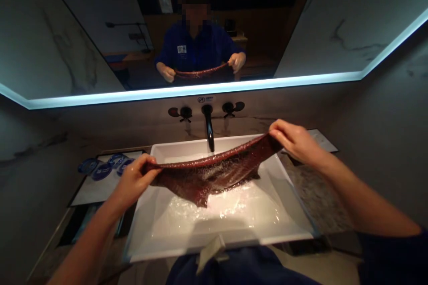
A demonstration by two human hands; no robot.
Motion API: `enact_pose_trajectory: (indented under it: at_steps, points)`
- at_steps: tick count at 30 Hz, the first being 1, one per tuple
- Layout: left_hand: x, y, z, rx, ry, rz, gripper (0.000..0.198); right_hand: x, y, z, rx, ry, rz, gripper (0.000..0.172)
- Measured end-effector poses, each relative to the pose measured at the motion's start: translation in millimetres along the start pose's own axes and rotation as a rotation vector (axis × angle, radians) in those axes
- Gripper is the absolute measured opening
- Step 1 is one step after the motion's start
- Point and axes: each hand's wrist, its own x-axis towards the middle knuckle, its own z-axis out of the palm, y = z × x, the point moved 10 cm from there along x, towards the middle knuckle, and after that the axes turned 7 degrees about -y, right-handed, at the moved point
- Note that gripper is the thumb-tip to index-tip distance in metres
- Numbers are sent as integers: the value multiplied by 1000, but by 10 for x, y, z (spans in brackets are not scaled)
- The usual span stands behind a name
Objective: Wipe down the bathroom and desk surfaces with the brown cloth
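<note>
A wet, dark red cloth [214, 171], shiny along its upper edge, is stretched between my two hands above the white sink [140, 236]. My left hand [135, 178] pinches its left end, over the basin's left side. Higher up, my right hand [290, 140] grips the other end near the back right corner, so the cloth slopes up to the right. Its lower part sags in uneven points over the water [234, 205] in the basin. Just behind the cloth is the black faucet spout [209, 129]. Exactly which sort of cloth piece it is I cannot tell.
Two black tap handles [186, 113] flank the spout on the wall. Several blue clear-wrapped items [102, 170] lie on a white tray [95, 191] at left. Above is a mirror [234, 31] with a lit edge, reflecting a person in blue. Stone counter [321, 196] extends right.
</note>
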Motion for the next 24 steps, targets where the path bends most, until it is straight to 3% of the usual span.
enact_pose_trajectory:
  at_steps: [4, 7, 10, 13, 15, 18, 22, 24]
  points:
    - [205, 760, -560, -94, 138, 86, 29, 196, -412, -797, -110, 203, -47, 30]
    - [238, 1121, -800, -94, 222, 156, 26, 214, -537, -1183, -171, 360, -4, 22]
    - [203, 1278, -918, -12, 305, 224, 27, 198, -602, -1316, -200, 428, -15, 20]
    - [201, 1171, -874, 12, 314, 201, 26, 178, -549, -1247, -182, 421, -20, 21]
    - [228, 957, -733, -42, 266, 151, 23, 165, -418, -1060, -109, 359, -15, 21]
    - [256, 458, -304, -155, 125, 60, 23, 112, -69, -460, 163, 177, 6, 25]
    - [135, -421, 584, -174, -117, -135, 23, -169, 474, 860, 401, -62, 169, 32]
    - [18, -753, 1024, -141, -222, -173, 21, -366, 505, 1622, 406, -214, 153, 29]
